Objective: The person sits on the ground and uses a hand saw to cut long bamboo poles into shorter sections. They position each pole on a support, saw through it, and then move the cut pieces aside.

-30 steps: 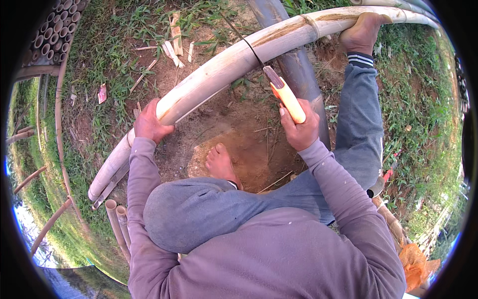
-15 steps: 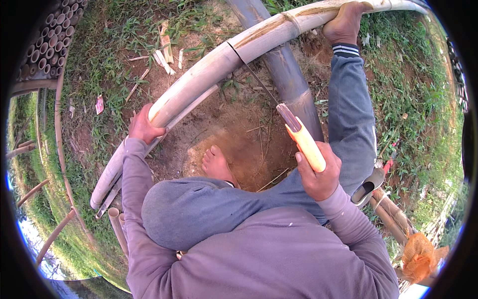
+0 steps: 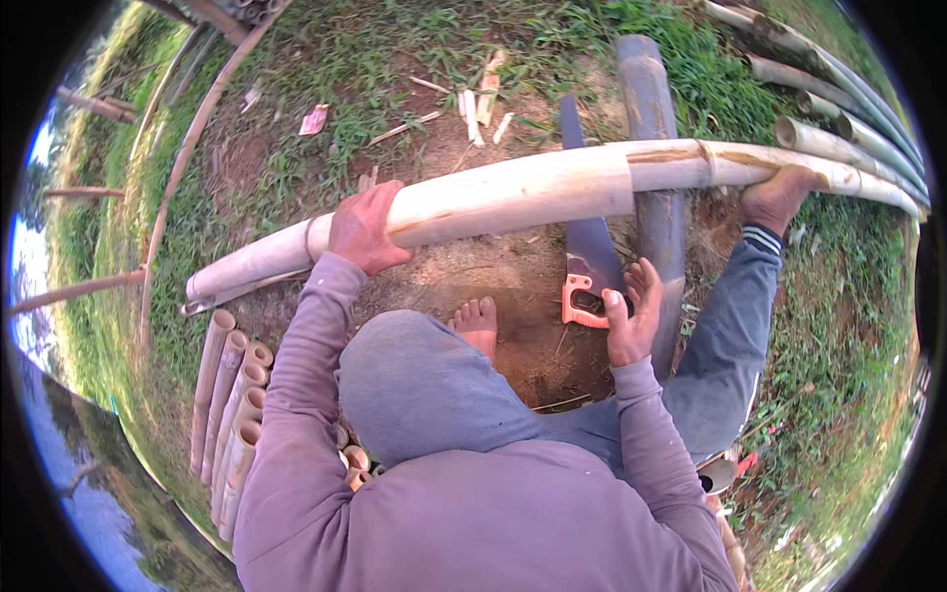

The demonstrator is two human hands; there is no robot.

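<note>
My left hand (image 3: 367, 229) is wrapped round the left end of a pale bamboo section (image 3: 513, 192). The section's right end overlaps a longer bamboo pole (image 3: 740, 163), with a step at the cut edge. My right foot (image 3: 781, 200) presses on that pole, which crosses a thick grey-brown bamboo log (image 3: 646, 99). A handsaw (image 3: 590, 247) with an orange handle lies under the section, its blade tip showing beyond it. My right hand (image 3: 633, 314) is just right of the saw handle, fingers apart and partly curled, holding nothing.
Another bamboo piece (image 3: 252, 261) lies beyond my left hand. Short bamboo tubes (image 3: 229, 405) are stacked by my left arm. Long poles (image 3: 838, 89) lie at the far right. Wood offcuts (image 3: 483, 99) and a pink scrap (image 3: 314, 119) lie on the grass.
My right hand has let go of the saw, which now lies on the ground. The bamboo section, held by my left hand, has come apart from the pole at the cut.
</note>
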